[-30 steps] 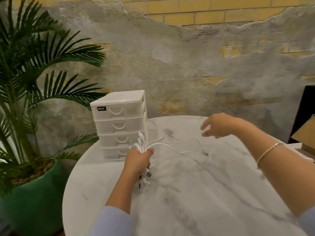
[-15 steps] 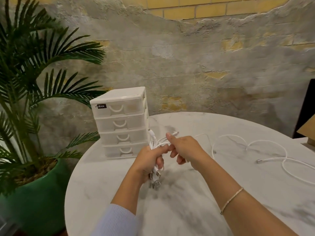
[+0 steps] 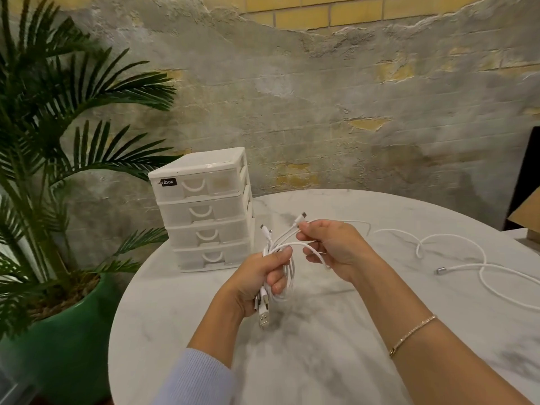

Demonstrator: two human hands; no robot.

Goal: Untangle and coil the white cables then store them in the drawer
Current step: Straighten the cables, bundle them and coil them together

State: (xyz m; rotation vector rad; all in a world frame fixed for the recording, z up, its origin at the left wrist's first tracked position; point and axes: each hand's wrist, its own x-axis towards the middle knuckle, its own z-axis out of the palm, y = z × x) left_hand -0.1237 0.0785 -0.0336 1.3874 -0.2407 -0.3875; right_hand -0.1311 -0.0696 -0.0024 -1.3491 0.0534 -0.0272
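Note:
My left hand grips a bundle of white cables above the round marble table; USB plugs hang below the fist. My right hand pinches one white cable near its small plug end, just right of the bundle. Another white cable lies loose in loops on the table at the right. A white four-drawer box stands at the table's back left, all drawers closed.
A palm in a green pot stands left of the table. A rough plaster and brick wall is behind. A dark panel and a cardboard box sit at the far right edge.
My right hand came back from the far right to the bundle and now pinches a cable end, pulling it slightly right of my left hand. The camera view shifted right.

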